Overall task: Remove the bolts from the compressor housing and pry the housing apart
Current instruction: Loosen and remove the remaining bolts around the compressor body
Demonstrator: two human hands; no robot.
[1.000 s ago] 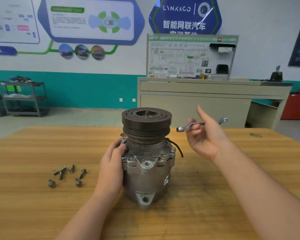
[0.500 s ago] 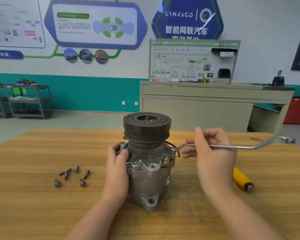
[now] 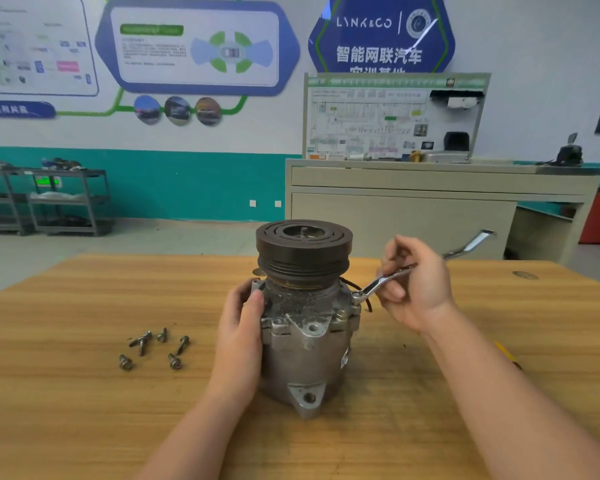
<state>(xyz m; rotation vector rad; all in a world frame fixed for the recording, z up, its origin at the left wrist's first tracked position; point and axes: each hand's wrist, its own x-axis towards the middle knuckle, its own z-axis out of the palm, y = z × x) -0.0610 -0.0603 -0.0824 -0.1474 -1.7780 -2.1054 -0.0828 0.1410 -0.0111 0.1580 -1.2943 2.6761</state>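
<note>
I'm looking into an automotive training workshop: a wooden workbench (image 3: 84, 393) faces a wall hung with a Lynk & Co sign (image 3: 381, 32) and car-themed info panels (image 3: 194, 46). A wiring-diagram teaching board (image 3: 392, 116) stands on a beige cabinet (image 3: 413, 209), and metal shelving carts (image 3: 49, 202) line the teal-banded wall.

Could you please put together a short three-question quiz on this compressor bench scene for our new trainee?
1. True or false: the wrench sits on the compressor's right flange.
2. Which hand steadies the housing? A) left hand B) right hand
3. How many loose bolts lie on the table?

Key: 1 true; 2 A; 3 six.
</note>
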